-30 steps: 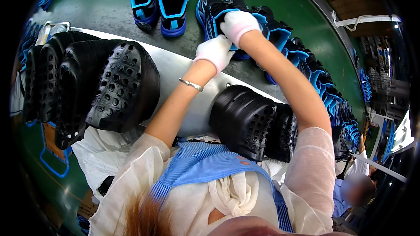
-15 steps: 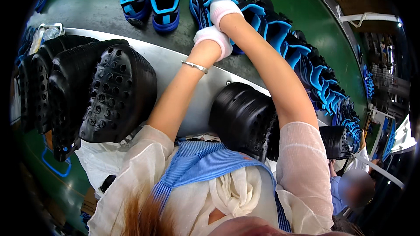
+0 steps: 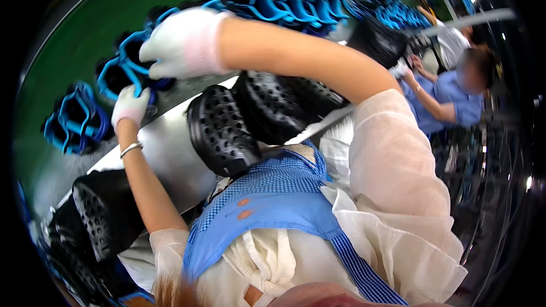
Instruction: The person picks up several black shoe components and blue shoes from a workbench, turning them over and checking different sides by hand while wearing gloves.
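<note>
My left hand (image 3: 131, 108), in a white glove, pinches the bright blue collar of a dark shoe (image 3: 116, 77) at the near side of the row. My right hand (image 3: 183, 44), also gloved and slightly blurred, reaches over the neighbouring shoe (image 3: 135, 51). Its fingers are spread, with nothing visible between them; whether they touch that shoe's collar I cannot tell. A separate pair of the same shoes (image 3: 78, 116) stands to the left. My right forearm and hand hide part of the row behind them.
More blue-collared shoes (image 3: 273, 8) run rightward along the green surface (image 3: 85, 40). A metal ledge (image 3: 170, 136) lies before me, with black moulded pieces full of round holes (image 3: 219, 128) on it and others (image 3: 102, 210) at lower left. A co-worker in blue (image 3: 449, 94) is at right.
The view has swung toward the right along the row. My hands, close together before, are now apart: the left at the near shoe's collar, the right raised above the shoes beside it.
</note>
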`<move>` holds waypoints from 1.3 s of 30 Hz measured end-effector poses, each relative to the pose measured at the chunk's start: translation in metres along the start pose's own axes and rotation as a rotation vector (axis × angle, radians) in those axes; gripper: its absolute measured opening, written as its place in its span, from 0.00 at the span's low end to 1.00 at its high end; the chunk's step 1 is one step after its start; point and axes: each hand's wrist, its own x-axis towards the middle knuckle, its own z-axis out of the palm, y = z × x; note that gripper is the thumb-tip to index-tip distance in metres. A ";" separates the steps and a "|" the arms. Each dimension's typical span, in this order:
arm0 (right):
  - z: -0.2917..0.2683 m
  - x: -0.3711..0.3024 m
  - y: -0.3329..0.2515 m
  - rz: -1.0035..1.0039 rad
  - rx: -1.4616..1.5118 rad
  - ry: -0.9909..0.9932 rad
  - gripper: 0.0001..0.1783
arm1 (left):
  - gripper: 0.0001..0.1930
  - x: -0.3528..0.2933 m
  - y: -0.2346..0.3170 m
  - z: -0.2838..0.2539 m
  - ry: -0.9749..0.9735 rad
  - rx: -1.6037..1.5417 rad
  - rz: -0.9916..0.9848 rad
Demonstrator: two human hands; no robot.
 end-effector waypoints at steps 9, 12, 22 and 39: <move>-0.053 -0.322 0.114 0.659 -0.397 0.835 0.15 | 0.23 0.002 -0.015 -0.013 0.077 0.135 -0.022; -0.010 -0.390 0.147 0.900 -0.150 0.872 0.16 | 0.21 0.020 -0.023 -0.015 -0.111 0.004 -0.145; 0.056 -0.414 0.193 1.012 0.234 0.549 0.25 | 0.30 -0.019 -0.012 -0.031 0.252 0.333 -0.144; 0.068 -0.417 0.206 0.989 0.005 0.498 0.23 | 0.29 -0.039 -0.015 -0.018 0.361 0.208 -0.202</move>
